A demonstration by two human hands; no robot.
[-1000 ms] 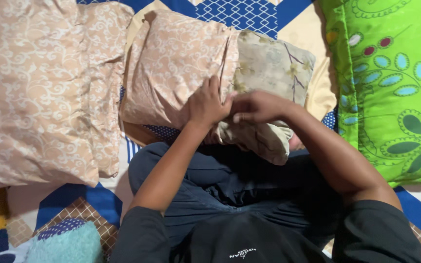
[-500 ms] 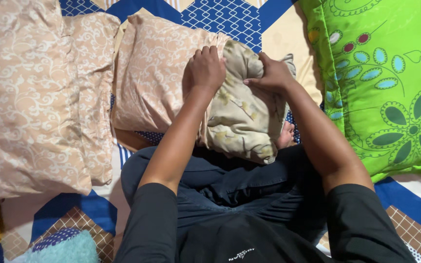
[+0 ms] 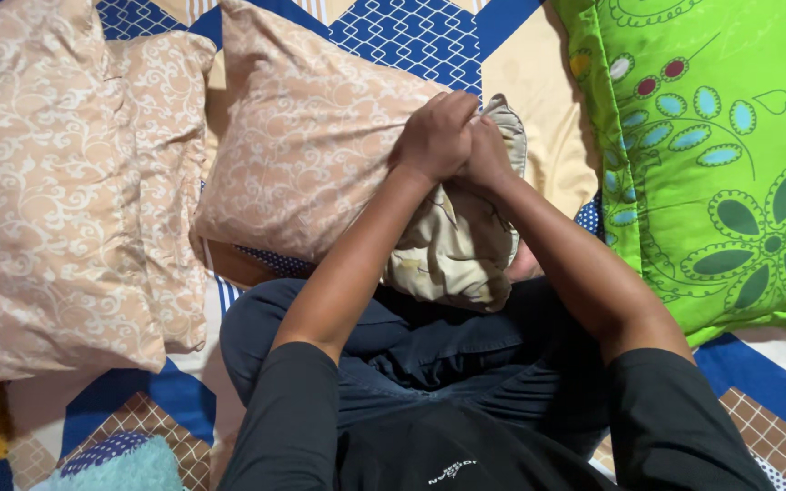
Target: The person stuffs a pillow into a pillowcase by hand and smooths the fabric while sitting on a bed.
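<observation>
Your left hand and right hand meet, fingers curled tight on the far edge of the floral pillow, its peach pillowcase stretching left across the bed.

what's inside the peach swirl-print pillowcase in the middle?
A floral beige pillow sits partly inside the peach pillowcase; its near end sticks out at the opening, where the left hand and right hand grip. How far in it reaches is hidden by the fabric.
</observation>
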